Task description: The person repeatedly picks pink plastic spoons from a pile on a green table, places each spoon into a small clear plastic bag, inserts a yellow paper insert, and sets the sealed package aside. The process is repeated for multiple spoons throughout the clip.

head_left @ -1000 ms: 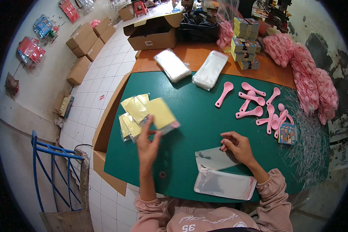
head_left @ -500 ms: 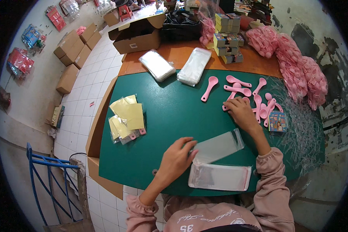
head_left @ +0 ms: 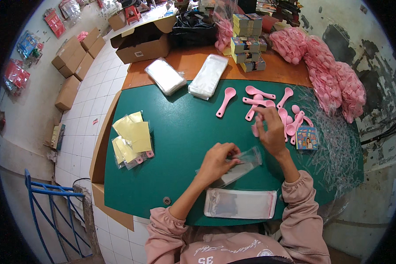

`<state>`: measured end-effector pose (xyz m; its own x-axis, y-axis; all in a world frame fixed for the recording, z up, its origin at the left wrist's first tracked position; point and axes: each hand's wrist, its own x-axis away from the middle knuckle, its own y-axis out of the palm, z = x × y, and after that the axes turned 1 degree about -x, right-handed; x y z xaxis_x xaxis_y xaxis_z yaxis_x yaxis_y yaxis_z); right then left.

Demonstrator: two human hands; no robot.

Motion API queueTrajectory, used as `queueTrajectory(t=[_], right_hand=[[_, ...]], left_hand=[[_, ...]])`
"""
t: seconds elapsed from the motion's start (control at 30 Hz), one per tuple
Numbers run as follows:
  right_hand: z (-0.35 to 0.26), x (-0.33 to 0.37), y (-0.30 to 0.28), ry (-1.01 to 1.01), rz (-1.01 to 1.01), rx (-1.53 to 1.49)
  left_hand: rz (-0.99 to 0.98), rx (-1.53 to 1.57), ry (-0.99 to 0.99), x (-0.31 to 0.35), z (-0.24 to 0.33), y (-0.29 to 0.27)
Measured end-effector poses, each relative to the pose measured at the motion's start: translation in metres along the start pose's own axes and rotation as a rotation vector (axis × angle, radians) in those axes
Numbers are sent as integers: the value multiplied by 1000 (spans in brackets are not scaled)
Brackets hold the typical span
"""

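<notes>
My left hand (head_left: 221, 162) pinches the upper edge of a clear plastic bag (head_left: 246, 169), which lies tilted over the green tabletop. My right hand (head_left: 272, 131) is closed beside the spoon pile, with a pink measuring spoon (head_left: 254, 130) partly showing at its fingers; the rest of that spoon is hidden. Several loose pink spoons (head_left: 295, 124) lie just beyond and to the right of this hand. One more pink spoon (head_left: 226, 102) rests apart, farther left. Nearest my body is a stack of clear bags (head_left: 240, 203).
Filled bags with yellow cards (head_left: 138, 136) lie at the left. Two bag stacks (head_left: 165, 76) sit at the far edge. A small printed card pile (head_left: 306, 138) borders clear plastic scraps (head_left: 334, 154) on the right. Bundled card stacks (head_left: 247, 44) and bagged pink spoons (head_left: 319, 66) stand behind.
My left hand has moved right and taken hold of the clear bag, lifting its edge. My right hand has drawn back slightly from the pile with a pink spoon. The view has shifted a little.
</notes>
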<state>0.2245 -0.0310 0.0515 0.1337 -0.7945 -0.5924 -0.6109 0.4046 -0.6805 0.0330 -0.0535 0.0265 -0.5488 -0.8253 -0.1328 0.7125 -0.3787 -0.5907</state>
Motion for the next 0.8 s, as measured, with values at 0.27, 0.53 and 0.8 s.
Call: queueTrajectory(t=[0.27,0.53,0.8], right_hand=[[5,5,-9,326,245,-622],[8,18,-7,443,326,-661],[3,21,-9,416,146,-638]], left_hand=[[-49,134,-133,-1,-16,-14],[-57,376,-221,-5,-7,-18],[90,664,-138,-4,-29,-11]])
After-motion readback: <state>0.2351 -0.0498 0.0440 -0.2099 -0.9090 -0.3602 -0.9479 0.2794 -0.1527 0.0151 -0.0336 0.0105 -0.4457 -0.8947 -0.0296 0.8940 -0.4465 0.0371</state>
